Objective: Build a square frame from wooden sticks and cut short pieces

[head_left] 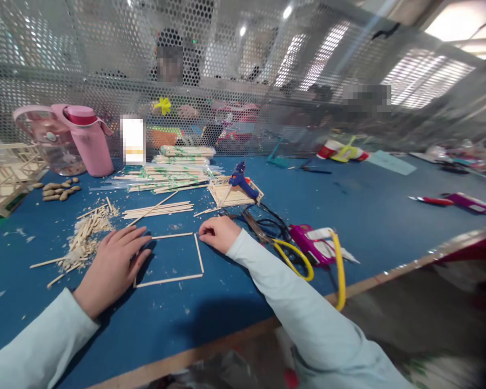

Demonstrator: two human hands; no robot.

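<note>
On the blue tabletop (pixel 227 286), thin wooden sticks lie in a rectangular outline: a far stick (pixel 172 235), a right stick (pixel 199 254) and a near stick (pixel 170 280). My left hand (pixel 111 267) rests over the outline's left side, fingers stretched out and thumb apart, hiding most of that edge. By the far right corner is my right hand (pixel 222 233), its fingers curled in and thumb close to the index finger. Whatever may be between those fingertips is hidden. A blue glue gun (pixel 243 181) stands behind, on a small stick frame (pixel 227 199).
Yellow-handled scissors (pixel 291 256) and a purple item (pixel 308 243) lie beside my right forearm. Broken stick scraps (pixel 89 229) are heaped at left, near peanuts (pixel 59 190) and a pink bottle (pixel 89 143). Bundled sticks (pixel 182 167) lie before the perforated metal screen (pixel 125 65).
</note>
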